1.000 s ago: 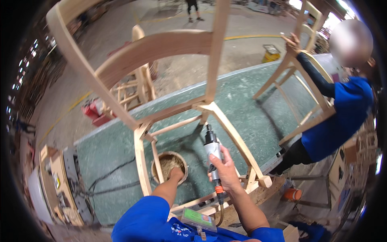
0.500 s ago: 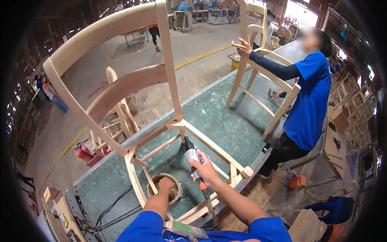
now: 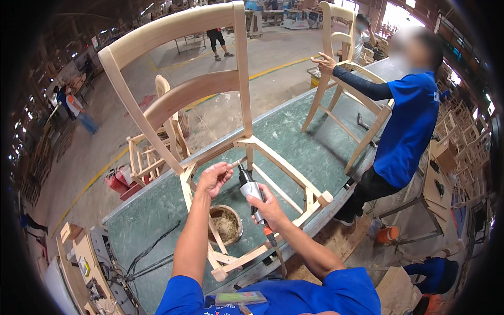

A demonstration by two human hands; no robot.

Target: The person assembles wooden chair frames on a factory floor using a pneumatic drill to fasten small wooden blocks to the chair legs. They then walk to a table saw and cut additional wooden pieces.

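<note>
An unfinished wooden chair frame stands on the green-topped workbench right in front of me. My right hand grips a silver pneumatic driver, its tip pointing up toward the chair's seat rail. My left hand is raised beside the tool's tip and pinches a small screw between its fingertips. Below my left forearm a round wooden bowl with fasteners sits on the bench inside the seat frame.
A co-worker in a blue shirt stands at the right of the bench and holds a second chair frame. More chair frames stand on the floor to the left. Cables lie on the bench's near left end. People walk in the background.
My left hand has come up out of the bowl to the tool's tip with a screw. My view has shifted, so the chair's back now shows in full.
</note>
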